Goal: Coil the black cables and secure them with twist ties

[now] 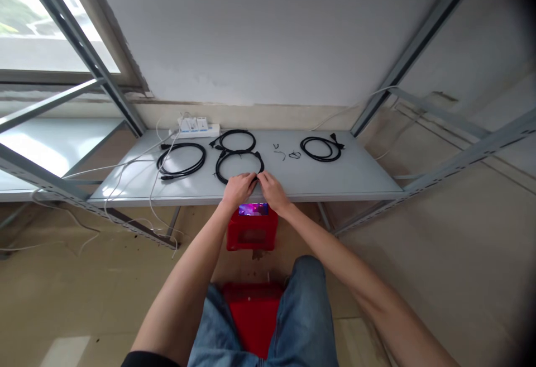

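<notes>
A coiled black cable [220, 167] lies near the front edge of the grey shelf [318, 182]. My left hand [239, 188] closes on the front of this coil. Just right of it, my right hand [271, 188] pinches the same coil, and the fingertips of both hands nearly meet. What exactly lies between the fingers is too small to make out. Right behind this loop is a second black coil [254, 142]. To the left rests another coiled cable [205, 158], and a further one [302, 146] lies at the right.
Several short black ties [295, 155] lie right of the middle. A white power strip [213, 130] with plugged-in adapters stands at the back left, its white cords hanging over the front edge. Below, a lit phone [253, 209] rests on a red stool [251, 236]. Metal posts flank the shelf.
</notes>
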Motion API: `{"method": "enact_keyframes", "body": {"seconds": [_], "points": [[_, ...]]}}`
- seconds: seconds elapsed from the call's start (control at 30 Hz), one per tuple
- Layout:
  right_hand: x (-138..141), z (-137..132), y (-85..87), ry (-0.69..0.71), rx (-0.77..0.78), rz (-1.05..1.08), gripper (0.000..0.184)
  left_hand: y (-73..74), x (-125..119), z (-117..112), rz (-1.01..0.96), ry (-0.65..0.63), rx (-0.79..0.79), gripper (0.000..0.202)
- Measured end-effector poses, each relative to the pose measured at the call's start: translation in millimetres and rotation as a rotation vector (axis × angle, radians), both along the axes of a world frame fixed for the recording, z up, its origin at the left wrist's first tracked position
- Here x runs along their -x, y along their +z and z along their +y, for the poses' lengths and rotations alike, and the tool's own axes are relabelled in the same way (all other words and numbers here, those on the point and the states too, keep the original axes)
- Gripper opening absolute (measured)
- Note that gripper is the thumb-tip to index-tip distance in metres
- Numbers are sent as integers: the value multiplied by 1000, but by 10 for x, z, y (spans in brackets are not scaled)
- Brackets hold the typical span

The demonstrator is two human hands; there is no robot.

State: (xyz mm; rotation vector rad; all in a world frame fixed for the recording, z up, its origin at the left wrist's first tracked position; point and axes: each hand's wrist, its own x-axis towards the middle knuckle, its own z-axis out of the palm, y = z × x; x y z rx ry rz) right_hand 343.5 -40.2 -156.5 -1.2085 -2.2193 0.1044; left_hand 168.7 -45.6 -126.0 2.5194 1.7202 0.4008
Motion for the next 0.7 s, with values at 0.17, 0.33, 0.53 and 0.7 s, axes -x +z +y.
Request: {"method": "enact_keyframes", "body": {"seconds": [0.17,0.33,0.53,0.7], "points": [[-142,130,105,135,-34,-166,34,-26,-7,16,-11,16,-1,36],[-205,189,137,175,-39,-194,32,-18,-8,47,-13,19,29,40],[-165,243,99,158,3,-90,26,26,38,193,8,-23,72,44],[-163,316,102,123,-8,-40,23,37,81,319,-18,-113,57,47]]}}
